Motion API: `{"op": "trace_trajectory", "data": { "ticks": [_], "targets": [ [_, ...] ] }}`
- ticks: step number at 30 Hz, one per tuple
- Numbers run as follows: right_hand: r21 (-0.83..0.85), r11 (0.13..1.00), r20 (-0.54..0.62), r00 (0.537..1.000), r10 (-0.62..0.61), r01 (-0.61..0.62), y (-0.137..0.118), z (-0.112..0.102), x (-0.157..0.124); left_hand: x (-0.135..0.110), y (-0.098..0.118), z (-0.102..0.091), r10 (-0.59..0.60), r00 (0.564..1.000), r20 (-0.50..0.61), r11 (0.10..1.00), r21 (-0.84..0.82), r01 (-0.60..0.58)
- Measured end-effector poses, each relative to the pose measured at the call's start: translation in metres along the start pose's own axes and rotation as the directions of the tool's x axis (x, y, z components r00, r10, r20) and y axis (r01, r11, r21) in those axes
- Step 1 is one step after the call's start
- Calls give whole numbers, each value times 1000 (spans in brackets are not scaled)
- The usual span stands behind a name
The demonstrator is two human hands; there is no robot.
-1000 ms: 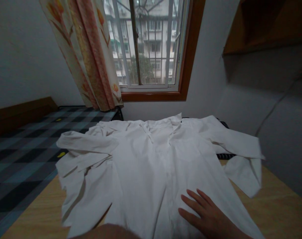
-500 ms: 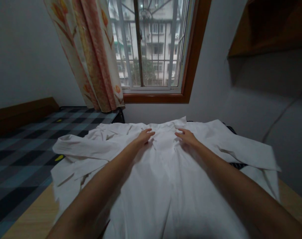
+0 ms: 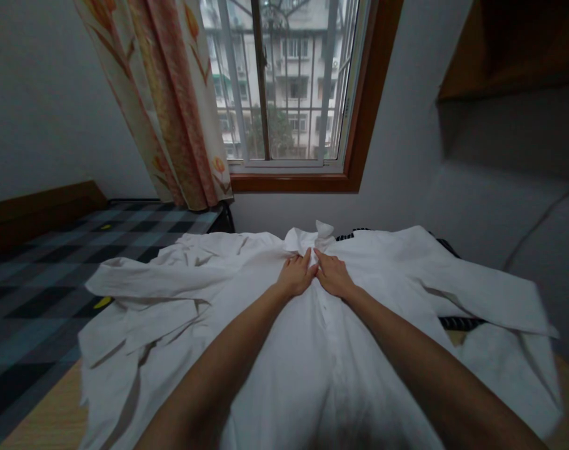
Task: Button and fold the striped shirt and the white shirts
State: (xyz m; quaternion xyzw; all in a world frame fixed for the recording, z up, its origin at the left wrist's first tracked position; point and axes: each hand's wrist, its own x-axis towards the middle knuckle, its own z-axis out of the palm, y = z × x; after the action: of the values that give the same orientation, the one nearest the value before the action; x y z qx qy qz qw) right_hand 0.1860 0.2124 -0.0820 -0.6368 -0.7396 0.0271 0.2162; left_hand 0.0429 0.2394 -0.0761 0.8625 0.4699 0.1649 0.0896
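Note:
A white long-sleeved shirt [image 3: 279,369] lies spread out, its buttoned front running down the middle and its collar [image 3: 303,237] bunched at the far end. My left hand [image 3: 297,275] is at the top of the front, just below the collar, with thumb and fingers closed on the cloth. Right beside it, my right hand [image 3: 334,274] pinches the same spot from the other side. The thumbs nearly touch, and the cloth between the fingertips is mostly hidden. One sleeve [image 3: 491,294] stretches out to the right; another sleeve [image 3: 148,278] lies folded at the left.
Under the shirt is a light wooden table [image 3: 54,406]. Dark striped cloth [image 3: 460,323] shows beneath the right sleeve. To the left stands a bed with a checked cover [image 3: 40,287]. A window [image 3: 289,94], a flowered curtain [image 3: 172,106] and a wall cabinet [image 3: 514,56] are beyond.
Both hands have come inward from either side of the collar and now meet at the middle. The collar has bunched up between them, and the shirt's front has drawn together.

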Motion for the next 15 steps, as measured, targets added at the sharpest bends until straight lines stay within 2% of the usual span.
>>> {"op": "trace_trajectory", "data": {
  "ticks": [3, 6, 7, 9, 11, 13, 15],
  "targets": [
    [22, 997, -19, 997, -73, 74, 5, 8, -15, -19, -8, 5, 68, 997, 49, 990, 120, -73],
    [15, 996, -30, 996, -86, 87, 6, 4, -20, -29, -10, 0, 87, 990, 112, 978, 178, -106],
    [19, 999, -33, 998, -45, 45, 6, 1, -19, -31, -10, -2, 99, 987, 125, 975, 184, -121],
    [51, 992, -49, 992, 116, -114, 7, -8, -13, -34, -9, -5, 137, 982, 131, 970, 182, -160],
    [89, 965, -114, 960, 254, -245, 7, -21, -1, -36, -8, -7, 164, 979, 120, 967, 178, -183],
    [122, 953, -244, 922, 300, -278, 6, -33, 16, -38, -7, -7, 170, 981, 97, 967, 174, -184],
    [139, 957, -360, 887, 288, -254, 0, -41, 35, -39, -6, -8, 166, 984, 66, 971, 164, -175]
  ]
}}
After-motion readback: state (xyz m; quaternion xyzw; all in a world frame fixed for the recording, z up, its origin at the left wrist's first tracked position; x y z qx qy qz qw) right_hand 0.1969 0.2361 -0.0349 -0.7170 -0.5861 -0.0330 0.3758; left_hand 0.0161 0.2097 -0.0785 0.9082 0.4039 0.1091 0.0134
